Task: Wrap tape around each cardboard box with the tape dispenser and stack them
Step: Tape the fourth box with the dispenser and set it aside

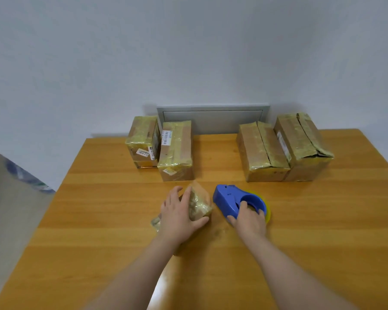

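A small tape-covered cardboard box (199, 203) lies near the middle of the wooden table (99, 220). My left hand (179, 217) rests on top of it, fingers spread over the far edge and thumb on its right side. Just right of the box sits a blue tape dispenser (230, 199) with a yellowish tape roll. My right hand (250, 220) grips the dispenser, fingers curled into the roll's hole. At the back stand two taped boxes on the left (143, 139) (177, 151) and two bigger taped boxes on the right (261, 151) (300, 144).
A grey metal panel (213, 118) is set in the white wall behind the boxes. The table's left edge drops to a grey floor, where a blue-white object (27, 175) lies. Bare tabletop stretches between the two box groups and in front of my arms.
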